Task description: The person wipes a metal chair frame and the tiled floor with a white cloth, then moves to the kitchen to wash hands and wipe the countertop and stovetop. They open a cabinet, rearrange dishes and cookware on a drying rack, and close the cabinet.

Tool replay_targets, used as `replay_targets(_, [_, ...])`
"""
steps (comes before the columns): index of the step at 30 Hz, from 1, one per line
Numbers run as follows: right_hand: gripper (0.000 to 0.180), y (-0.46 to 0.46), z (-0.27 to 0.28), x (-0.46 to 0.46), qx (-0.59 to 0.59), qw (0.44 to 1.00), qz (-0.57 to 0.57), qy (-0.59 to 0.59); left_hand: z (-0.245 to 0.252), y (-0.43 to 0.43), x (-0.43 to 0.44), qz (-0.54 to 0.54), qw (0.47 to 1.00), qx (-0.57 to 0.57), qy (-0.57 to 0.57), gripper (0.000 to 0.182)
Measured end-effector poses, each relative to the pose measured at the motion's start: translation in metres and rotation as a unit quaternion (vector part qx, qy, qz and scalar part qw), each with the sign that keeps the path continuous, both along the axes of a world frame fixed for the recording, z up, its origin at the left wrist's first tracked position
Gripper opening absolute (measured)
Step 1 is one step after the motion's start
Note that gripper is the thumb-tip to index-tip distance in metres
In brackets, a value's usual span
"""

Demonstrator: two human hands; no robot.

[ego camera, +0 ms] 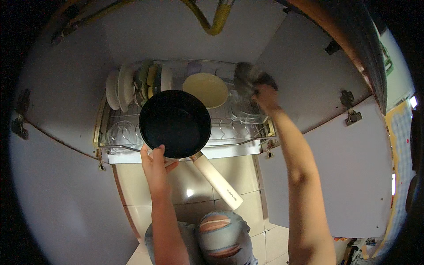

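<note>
My left hand (pixel 157 165) grips the near rim of a saucepan with a black inside (pixel 175 124), thumb over the edge. The pan's pale handle (pixel 218 182) slants down to the right and bears writing. At the back right of the cabinet, my right hand (pixel 267 97) is closed on a dark, shiny piece of cookware (pixel 246 78). Motion blur hides its exact shape. Just left of it stands a cream-coloured oval dish or pan (pixel 205 90). Below my right hand, a clear glass container (pixel 245 111) sits in the wire pull-out rack (pixel 228 132).
Upright plates (pixel 124 87) line the rack's left side, with clear glassware (pixel 122 135) in front. A purple item (pixel 194 68) stands behind. Open cabinet doors flank me, left (pixel 66 192) and right (pixel 331 179). A yellow hose (pixel 215 26) hangs overhead. My knees (pixel 222 232) are below.
</note>
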State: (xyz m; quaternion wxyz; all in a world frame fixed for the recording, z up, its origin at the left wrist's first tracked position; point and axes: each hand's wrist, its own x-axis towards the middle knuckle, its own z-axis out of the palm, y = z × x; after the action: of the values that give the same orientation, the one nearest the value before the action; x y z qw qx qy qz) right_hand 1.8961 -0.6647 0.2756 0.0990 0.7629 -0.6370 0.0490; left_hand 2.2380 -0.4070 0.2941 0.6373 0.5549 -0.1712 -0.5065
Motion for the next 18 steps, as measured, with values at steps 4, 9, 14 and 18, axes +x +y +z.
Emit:
replay_targets(4, [0.059,-0.018,0.047,-0.040,-0.197,0.979,0.030,0.040,-0.008,-0.004,-0.003,0.033,0.999,-0.011,0.016,0.066])
replay_targets(9, [0.055,-0.019,0.101,-0.021,-0.105,0.992,-0.046,0.050,-0.015,-0.008,0.003,0.024,0.998,0.041,-0.033,0.042])
replay_targets(14, [0.052,-0.021,0.104,-0.005,-0.024,0.998,-0.058,0.028,-0.021,-0.008,0.006,0.029,0.999,0.014,-0.016,0.051])
replay_targets(18, [0.052,-0.027,0.066,-0.003,-0.028,0.999,-0.002,0.028,-0.016,-0.007,0.003,0.034,0.999,0.025,-0.020,0.055])
